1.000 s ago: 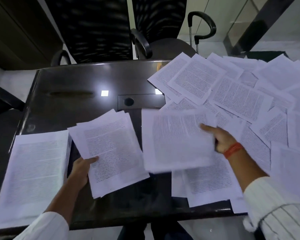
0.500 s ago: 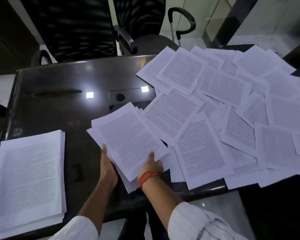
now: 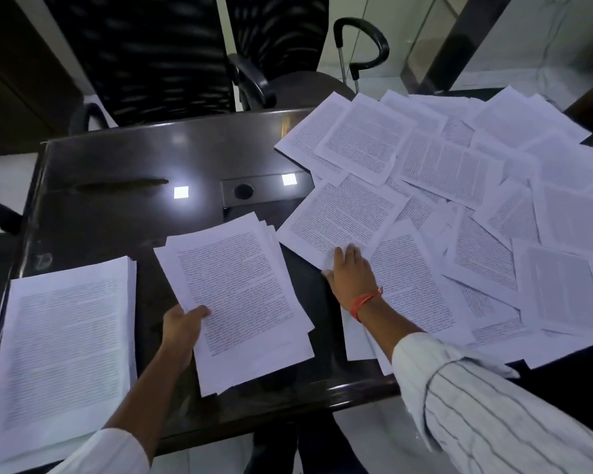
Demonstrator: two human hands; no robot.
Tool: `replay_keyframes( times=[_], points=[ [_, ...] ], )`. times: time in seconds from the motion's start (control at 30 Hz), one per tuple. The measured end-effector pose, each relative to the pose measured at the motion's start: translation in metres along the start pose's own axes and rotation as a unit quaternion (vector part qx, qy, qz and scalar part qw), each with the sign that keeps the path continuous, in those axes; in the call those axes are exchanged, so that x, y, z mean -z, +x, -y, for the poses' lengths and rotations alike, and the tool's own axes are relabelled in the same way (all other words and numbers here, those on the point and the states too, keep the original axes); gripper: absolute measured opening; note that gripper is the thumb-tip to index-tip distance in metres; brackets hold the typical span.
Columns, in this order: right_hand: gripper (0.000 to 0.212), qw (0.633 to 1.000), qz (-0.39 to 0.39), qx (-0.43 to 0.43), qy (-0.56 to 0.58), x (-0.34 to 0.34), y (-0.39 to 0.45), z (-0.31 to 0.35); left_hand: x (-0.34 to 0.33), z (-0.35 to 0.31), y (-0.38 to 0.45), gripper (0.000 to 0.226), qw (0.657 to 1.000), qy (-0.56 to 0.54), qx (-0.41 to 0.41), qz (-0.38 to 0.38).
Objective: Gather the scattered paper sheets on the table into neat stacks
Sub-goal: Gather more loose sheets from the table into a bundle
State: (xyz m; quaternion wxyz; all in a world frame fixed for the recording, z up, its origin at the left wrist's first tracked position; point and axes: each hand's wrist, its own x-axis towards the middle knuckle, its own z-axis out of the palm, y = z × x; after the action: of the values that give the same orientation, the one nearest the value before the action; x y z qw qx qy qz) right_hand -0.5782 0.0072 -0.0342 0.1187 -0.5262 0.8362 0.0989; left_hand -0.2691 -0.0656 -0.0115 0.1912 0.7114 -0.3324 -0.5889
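A loose bundle of printed sheets [image 3: 240, 299] lies slightly fanned at the middle of a dark glossy table [image 3: 117, 172], angled to the left. The left hand [image 3: 182, 328] grips the bundle at its near left edge, thumb curled on top of the page. Left of the bundle, apart from it, a squared-up stack [image 3: 62, 357] of printed pages sits at the table's near left corner. Right of the bundle, scattered sheets [image 3: 459, 206] overlap at all angles and cover the whole right half of the table, some hanging past the near edge. The right hand [image 3: 350, 275], with an orange thread band [image 3: 367, 301] at the wrist and a striped sleeve, rests flat with fingers extended on the nearest scattered sheet [image 3: 343, 217], just right of the bundle. Beyond the bundle, the tabletop shows a recessed cable port [image 3: 243, 192] and two bright square reflections of ceiling lights. Behind the table stand two black mesh office chairs [image 3: 144, 53] on a pale floor.
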Motion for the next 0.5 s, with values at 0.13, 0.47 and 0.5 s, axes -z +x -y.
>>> replay_keyframes(
  times=[0.13, 0.47, 0.5],
  points=[
    [0.054, 0.991, -0.047, 0.036, -0.119, 0.011, 0.001, 0.000, 0.002, 0.005, 0.000, 0.026, 1.000, 0.003, 0.000, 0.013],
    [0.048, 0.871, 0.122, -0.161, 0.448, 0.091, 0.004, 0.129, -0.003, 0.004, -0.013, 0.020, 0.999, -0.033, -0.026, 0.032],
    [0.045, 0.812, 0.160, -0.200, 0.524, 0.092, 0.008, 0.144, -0.004, 0.005, -0.016, 0.017, 0.998, -0.032, -0.029, 0.039]
  ],
)
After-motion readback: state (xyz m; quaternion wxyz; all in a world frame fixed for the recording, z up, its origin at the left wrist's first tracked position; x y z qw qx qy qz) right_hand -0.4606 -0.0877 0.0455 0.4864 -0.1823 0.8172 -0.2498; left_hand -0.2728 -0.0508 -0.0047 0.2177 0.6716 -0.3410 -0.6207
